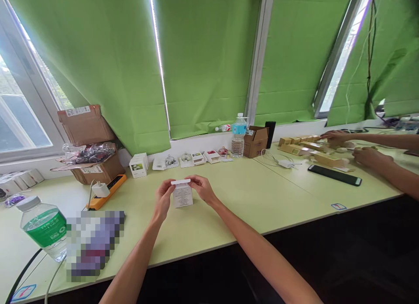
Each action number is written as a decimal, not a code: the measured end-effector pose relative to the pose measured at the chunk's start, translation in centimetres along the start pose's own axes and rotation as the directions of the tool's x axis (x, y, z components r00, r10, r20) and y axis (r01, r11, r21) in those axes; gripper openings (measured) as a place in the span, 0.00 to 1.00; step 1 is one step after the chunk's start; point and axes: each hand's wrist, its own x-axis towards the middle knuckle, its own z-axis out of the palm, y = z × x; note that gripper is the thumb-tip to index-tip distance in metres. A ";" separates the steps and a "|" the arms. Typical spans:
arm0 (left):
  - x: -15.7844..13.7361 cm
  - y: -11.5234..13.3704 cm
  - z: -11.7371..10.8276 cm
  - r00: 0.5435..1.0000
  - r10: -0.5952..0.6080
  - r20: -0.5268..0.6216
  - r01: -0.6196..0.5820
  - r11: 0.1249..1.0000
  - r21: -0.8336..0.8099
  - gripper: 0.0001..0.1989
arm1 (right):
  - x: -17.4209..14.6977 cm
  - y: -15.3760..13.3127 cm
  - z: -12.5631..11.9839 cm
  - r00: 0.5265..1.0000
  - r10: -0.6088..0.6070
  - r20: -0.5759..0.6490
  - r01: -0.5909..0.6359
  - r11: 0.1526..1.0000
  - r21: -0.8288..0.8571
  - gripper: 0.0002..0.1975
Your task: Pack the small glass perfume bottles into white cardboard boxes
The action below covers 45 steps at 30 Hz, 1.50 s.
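Observation:
A small white box [183, 196] with printed text on its near side stands upright on the table in front of me. My left hand [164, 196] grips its top left edge, fingers and thumb pinched at the lid. On the top right edge, my right hand [202, 188] pinches the lid flap in the same way. The white lid [180, 181] shows as a narrow strip between both hands. Whatever is inside the box is hidden. Behind my left hand stands a row of similar white boxes [139, 165].
Opened packs [186, 159] line the back edge. A large water bottle [238, 136] and brown carton [255, 141] stand behind. At left are an orange power strip [108, 192] and green-labelled bottle [46, 227]. A co-worker's hands [369, 157] work at right, near a black phone [334, 175].

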 end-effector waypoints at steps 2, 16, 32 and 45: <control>0.0 0.0 0.0 1.000 0.004 -0.001 -0.004 1.000 0.009 0.13 | -0.1 -0.1 -0.1 1.000 0.003 0.004 -0.003 1.000 -0.004 0.13; -0.3 0.5 0.0 1.000 -0.016 0.023 0.016 1.000 -0.008 0.13 | -0.2 -0.3 0.0 0.999 0.027 0.035 -0.026 0.999 -0.040 0.18; -0.7 1.1 0.2 0.998 -0.003 0.055 0.002 1.000 0.007 0.14 | -0.2 -0.3 0.0 0.998 0.032 0.053 -0.032 0.999 -0.013 0.18; -0.6 1.0 0.4 0.999 -0.017 0.048 0.017 1.000 -0.002 0.13 | -0.1 -0.2 -0.1 0.997 0.043 0.067 -0.044 0.999 0.008 0.17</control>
